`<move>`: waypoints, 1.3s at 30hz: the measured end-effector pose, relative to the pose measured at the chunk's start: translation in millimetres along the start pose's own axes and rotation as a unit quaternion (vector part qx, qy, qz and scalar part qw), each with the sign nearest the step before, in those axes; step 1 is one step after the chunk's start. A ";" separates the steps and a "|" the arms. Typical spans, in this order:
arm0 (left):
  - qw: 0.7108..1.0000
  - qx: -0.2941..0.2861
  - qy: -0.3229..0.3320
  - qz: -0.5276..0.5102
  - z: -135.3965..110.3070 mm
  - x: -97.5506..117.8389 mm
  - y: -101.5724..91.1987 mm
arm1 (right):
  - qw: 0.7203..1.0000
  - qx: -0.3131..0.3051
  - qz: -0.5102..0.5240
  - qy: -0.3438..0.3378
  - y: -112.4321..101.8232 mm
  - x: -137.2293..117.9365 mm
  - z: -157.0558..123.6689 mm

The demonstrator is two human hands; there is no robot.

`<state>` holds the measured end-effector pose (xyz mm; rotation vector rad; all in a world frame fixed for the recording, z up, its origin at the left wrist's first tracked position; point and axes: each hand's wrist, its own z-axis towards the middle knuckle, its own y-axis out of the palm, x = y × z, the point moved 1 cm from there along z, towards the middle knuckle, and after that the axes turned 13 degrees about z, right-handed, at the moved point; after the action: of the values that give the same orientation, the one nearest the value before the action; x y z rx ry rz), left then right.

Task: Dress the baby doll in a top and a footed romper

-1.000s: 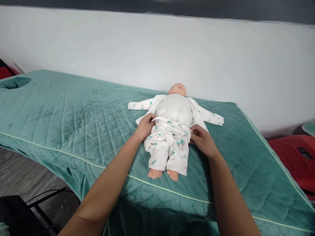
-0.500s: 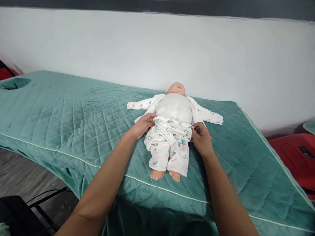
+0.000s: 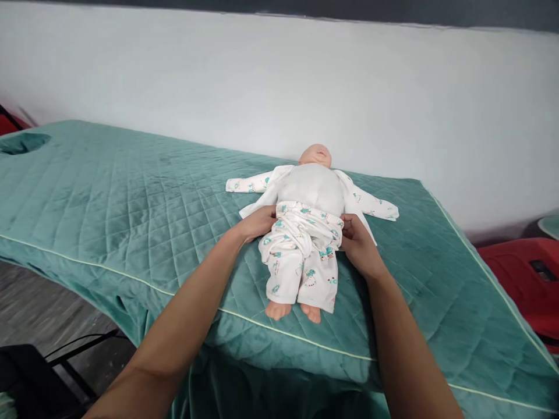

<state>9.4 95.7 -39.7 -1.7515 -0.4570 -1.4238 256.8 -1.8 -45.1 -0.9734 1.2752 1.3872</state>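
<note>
A baby doll (image 3: 311, 185) lies on its back with its feet towards me. White printed trousers (image 3: 301, 250) cover its legs and reach its belly, bunched at the waist and crotch; both bare feet stick out below. Its printed jacket (image 3: 373, 205) is on the arms and spread apart at the front, showing a white torso. My left hand (image 3: 258, 223) is closed at the left side of the waistband, fingertips partly hidden behind the cloth. On the right side of the waistband, my right hand (image 3: 360, 244) pinches the fabric.
A green quilted cover (image 3: 144, 209) lies over the bed, with a round hole (image 3: 24, 143) at its far left. Behind stands a white wall (image 3: 218, 75). Red chairs (image 3: 524, 279) are at the right, and a black chair (image 3: 30, 378) is at the lower left.
The waistband has moved slightly up the doll's belly, with both hands still at its sides. My left fingers have slipped further behind the cloth. The view has shifted a little.
</note>
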 end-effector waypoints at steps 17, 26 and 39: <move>0.972 0.212 -0.020 -0.102 -5.7 -6.7 3.1 | 0.991 0.131 0.008 -0.006 6.0 -5.3 -1.8; 0.955 0.253 0.151 0.044 -9.7 -3.1 2.2 | 0.973 0.052 -0.133 -0.183 -1.0 -5.3 1.9; 0.954 0.245 0.099 0.138 24.9 9.4 -4.6 | 0.934 0.096 -0.309 -0.148 -2.6 -11.9 38.8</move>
<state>24.8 115.7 -30.1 -1.2067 -0.3960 -1.1502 263.9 35.0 -29.1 -0.8845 0.7628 0.8548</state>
